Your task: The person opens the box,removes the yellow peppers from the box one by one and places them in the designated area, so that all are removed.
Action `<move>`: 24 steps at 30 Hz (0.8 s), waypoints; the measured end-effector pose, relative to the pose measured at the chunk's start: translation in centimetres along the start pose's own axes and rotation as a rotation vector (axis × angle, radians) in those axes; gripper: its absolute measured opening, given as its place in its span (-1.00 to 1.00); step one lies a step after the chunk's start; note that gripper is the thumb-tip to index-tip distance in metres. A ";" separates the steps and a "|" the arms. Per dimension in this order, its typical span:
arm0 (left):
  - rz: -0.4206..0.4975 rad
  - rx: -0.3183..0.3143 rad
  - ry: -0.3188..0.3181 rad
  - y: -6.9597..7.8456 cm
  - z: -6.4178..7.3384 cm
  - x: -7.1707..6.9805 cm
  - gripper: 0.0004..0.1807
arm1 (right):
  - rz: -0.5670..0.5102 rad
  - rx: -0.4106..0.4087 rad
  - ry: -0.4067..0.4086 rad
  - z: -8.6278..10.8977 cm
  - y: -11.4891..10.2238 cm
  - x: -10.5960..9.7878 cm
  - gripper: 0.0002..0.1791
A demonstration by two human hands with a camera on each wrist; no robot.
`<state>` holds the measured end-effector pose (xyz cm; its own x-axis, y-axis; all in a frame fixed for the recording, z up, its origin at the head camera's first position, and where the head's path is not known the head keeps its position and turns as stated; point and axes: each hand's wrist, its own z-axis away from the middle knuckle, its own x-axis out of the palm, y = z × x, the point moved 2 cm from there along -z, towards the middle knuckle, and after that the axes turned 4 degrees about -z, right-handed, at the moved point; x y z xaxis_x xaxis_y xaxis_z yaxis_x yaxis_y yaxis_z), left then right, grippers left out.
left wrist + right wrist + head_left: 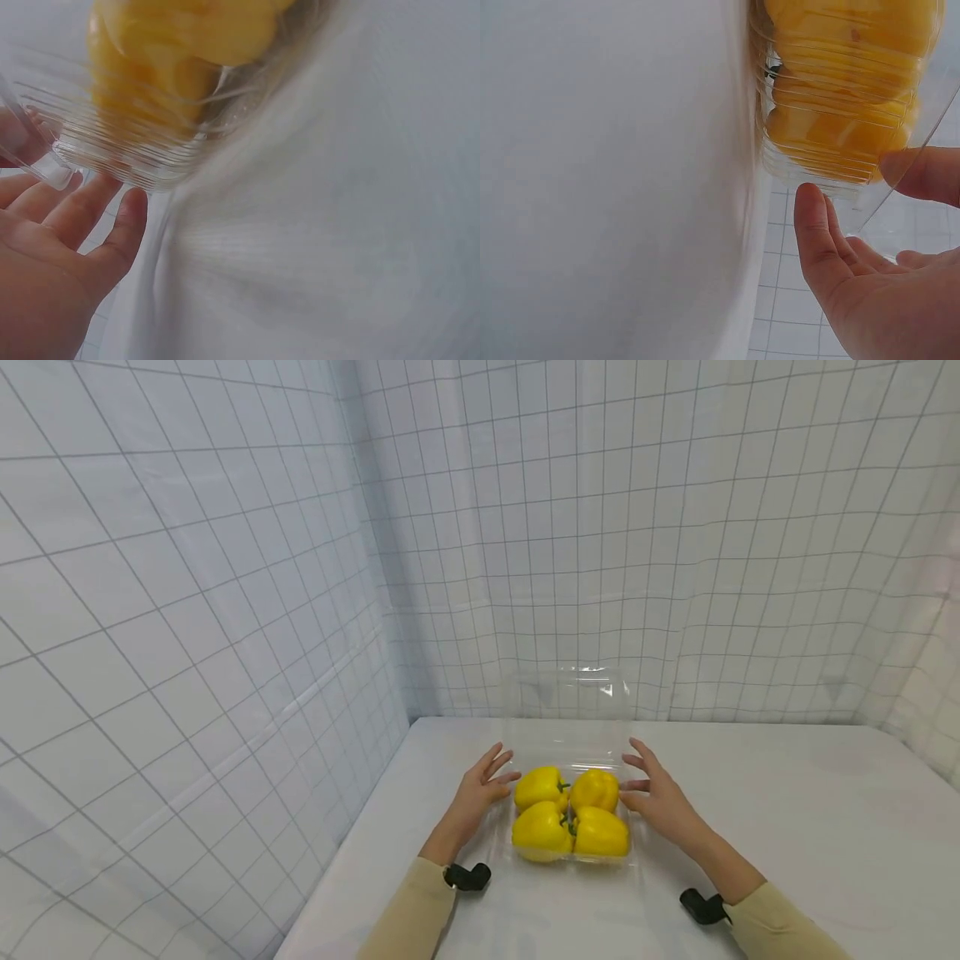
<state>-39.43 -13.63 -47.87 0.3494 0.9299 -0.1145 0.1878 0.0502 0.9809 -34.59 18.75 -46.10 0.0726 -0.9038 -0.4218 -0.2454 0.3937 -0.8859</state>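
Several yellow bell peppers with green stems sit in the base of a clear plastic clamshell container. Its hinged lid stands raised at the back. At the left side is my left hand, fingers spread and loosely extended. In the left wrist view its fingertips are right at the ribbed corner of the container. My right hand flanks the right side with relaxed fingers. The right wrist view has the thumb overlapping the container's upper edge, the other fingers lower along its end.
The container rests on a white table. White curtains with a grey grid hang at the back and along the left. Each wrist wears a small black camera, such as the right one.
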 end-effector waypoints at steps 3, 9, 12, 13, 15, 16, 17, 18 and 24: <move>0.013 -0.010 0.006 -0.3 -0.1 -0.1 -0.16 | -0.006 -0.002 -0.002 -0.1 0.0 0.1 -0.04; 0.015 -0.028 0.011 -0.3 -0.3 -0.1 -0.19 | -0.047 0.003 -0.012 -0.2 0.2 0.1 -0.10; 0.020 -0.039 0.015 -0.4 -0.3 0.0 -0.21 | -0.061 0.005 -0.022 -0.1 0.4 0.1 -0.11; 0.021 -0.042 0.016 -0.4 -0.3 0.0 -0.21 | -0.063 0.013 -0.024 -0.1 0.5 0.1 -0.11; 0.023 -0.047 0.018 -0.5 -0.2 0.0 -0.22 | -0.072 0.020 -0.032 0.0 0.4 0.2 -0.11; 0.023 -0.048 0.016 -0.5 -0.2 0.0 -0.22 | -0.076 0.029 -0.035 0.1 0.4 0.2 -0.12; 0.023 -0.051 0.014 -0.4 -0.1 0.1 -0.22 | -0.080 0.039 -0.038 0.1 0.4 0.2 -0.12; 0.022 -0.052 0.013 -0.4 -0.1 0.1 -0.22 | -0.084 0.041 -0.043 0.1 0.3 0.2 -0.13; 0.039 -0.055 -0.001 -0.2 0.1 0.2 -0.25 | -0.108 0.043 -0.068 0.2 0.4 0.1 -0.17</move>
<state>-39.29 -13.54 -48.08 0.3562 0.9313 -0.0761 0.1236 0.0337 0.9918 -34.47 18.88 -46.56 0.1617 -0.9286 -0.3341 -0.1913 0.3026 -0.9337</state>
